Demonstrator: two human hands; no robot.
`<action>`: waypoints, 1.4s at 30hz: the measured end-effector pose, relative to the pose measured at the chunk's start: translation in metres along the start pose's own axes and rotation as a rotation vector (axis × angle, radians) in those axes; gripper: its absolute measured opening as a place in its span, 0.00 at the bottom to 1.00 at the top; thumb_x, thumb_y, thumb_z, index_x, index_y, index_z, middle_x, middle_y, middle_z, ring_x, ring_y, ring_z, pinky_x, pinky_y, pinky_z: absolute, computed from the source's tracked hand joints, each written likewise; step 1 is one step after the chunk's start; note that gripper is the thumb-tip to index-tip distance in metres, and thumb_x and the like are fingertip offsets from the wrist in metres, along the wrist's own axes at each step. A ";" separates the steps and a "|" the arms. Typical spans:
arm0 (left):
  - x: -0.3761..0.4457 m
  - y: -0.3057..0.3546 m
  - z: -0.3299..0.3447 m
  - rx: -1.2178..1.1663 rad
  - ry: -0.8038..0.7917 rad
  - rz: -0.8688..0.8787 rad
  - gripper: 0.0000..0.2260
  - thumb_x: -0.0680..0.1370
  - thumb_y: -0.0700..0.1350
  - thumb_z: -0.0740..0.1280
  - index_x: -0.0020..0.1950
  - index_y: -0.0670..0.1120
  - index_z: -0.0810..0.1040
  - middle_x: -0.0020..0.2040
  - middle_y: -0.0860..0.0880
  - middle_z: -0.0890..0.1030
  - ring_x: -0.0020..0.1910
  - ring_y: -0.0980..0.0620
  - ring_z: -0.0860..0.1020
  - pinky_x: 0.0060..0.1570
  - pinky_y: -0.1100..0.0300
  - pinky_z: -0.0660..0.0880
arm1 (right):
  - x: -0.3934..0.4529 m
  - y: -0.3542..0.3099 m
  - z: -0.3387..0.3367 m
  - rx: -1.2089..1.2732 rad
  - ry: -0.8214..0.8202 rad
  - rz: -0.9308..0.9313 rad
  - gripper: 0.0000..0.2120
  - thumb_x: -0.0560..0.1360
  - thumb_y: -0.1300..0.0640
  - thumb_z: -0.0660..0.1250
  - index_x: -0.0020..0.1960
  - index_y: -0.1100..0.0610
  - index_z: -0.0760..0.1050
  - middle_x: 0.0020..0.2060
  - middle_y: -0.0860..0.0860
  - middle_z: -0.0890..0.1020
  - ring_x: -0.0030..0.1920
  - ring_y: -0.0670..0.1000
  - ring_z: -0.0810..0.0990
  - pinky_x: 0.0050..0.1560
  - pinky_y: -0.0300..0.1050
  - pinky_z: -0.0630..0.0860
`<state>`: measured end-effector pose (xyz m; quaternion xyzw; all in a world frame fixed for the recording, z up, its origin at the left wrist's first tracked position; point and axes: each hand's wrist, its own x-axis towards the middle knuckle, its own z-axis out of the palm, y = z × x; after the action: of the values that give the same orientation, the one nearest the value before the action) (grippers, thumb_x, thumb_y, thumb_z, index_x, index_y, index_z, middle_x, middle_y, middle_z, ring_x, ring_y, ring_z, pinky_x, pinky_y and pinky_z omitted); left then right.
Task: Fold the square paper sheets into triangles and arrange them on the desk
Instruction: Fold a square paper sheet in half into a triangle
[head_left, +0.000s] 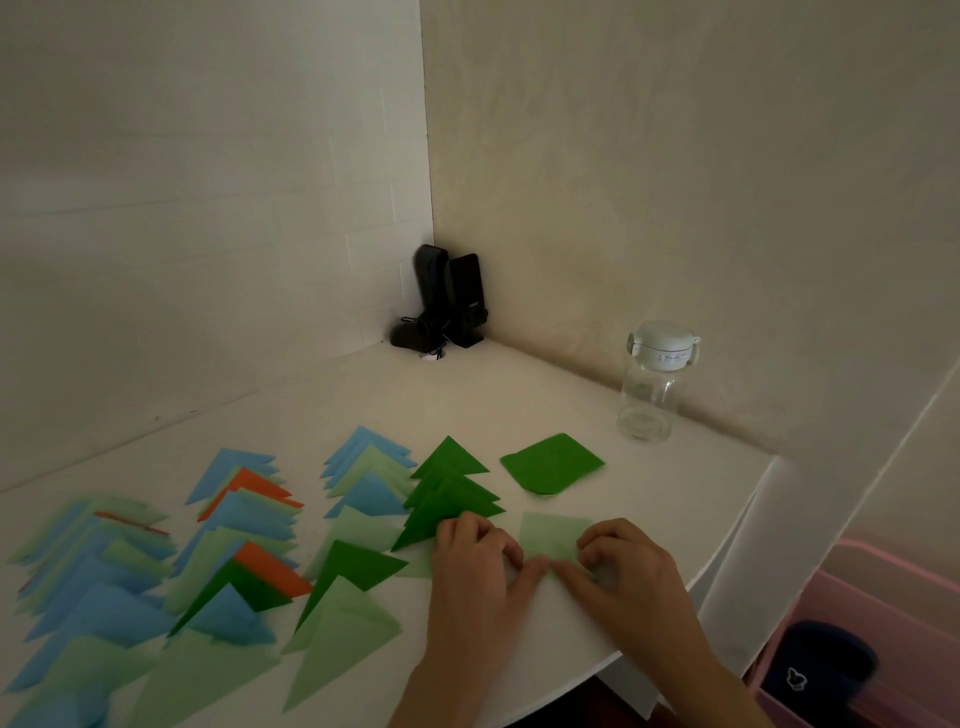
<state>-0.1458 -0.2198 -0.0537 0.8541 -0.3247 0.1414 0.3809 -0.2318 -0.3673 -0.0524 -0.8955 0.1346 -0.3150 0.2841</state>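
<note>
A: Can any writing be read?

B: Small print is seen on the white lid of the clear bottle (655, 382), and a mark on the black speakers (451, 297) in the corner, but both are too blurred to be read. A small white emblem is shown on a dark item in the pink bin (893, 613), right of the desk.

A: Where is the sheet being worked, relative to the bottle?

B: The pale green sheet (553, 538) is laid flat on the white desk (519, 395), nearer the person than the bottle and slightly left of it. It is pressed down at its near edge by both hands. The left hand (475, 558) is placed at its left corner with fingers curled; the right hand (626, 564) is set on its right part, fingers bent onto the paper. Whether an edge is pinched cannot be told.

A: What else lies around?

B: A dark green square sheet (552, 463) is seen between the bottle and the hands. Left of it, rows of folded triangles (208, 561) in blue, green and orange are overlapped, the dark green row (449, 493) touching the left hand.
</note>
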 end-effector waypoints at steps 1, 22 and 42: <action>0.000 0.001 -0.001 0.003 -0.005 -0.004 0.12 0.69 0.60 0.70 0.35 0.53 0.75 0.41 0.57 0.68 0.45 0.55 0.66 0.48 0.59 0.68 | 0.001 0.000 0.000 -0.007 -0.005 -0.003 0.13 0.61 0.54 0.80 0.29 0.50 0.74 0.36 0.43 0.77 0.42 0.41 0.76 0.42 0.26 0.69; 0.000 0.002 -0.005 -0.054 -0.017 0.007 0.04 0.74 0.46 0.70 0.42 0.56 0.80 0.42 0.58 0.71 0.46 0.55 0.67 0.46 0.62 0.66 | 0.022 -0.010 -0.033 0.217 -0.129 0.345 0.08 0.68 0.57 0.74 0.42 0.46 0.79 0.40 0.45 0.81 0.33 0.42 0.76 0.41 0.32 0.70; -0.030 0.032 -0.002 0.098 -0.057 0.203 0.15 0.70 0.59 0.65 0.42 0.48 0.77 0.42 0.54 0.73 0.42 0.54 0.70 0.38 0.60 0.73 | -0.011 -0.043 -0.048 0.009 -0.106 0.379 0.09 0.74 0.49 0.68 0.39 0.50 0.84 0.32 0.41 0.83 0.32 0.37 0.78 0.35 0.28 0.71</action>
<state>-0.1891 -0.2204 -0.0490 0.8380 -0.4132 0.1706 0.3131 -0.2684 -0.3489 -0.0011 -0.8681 0.2843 -0.2090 0.3491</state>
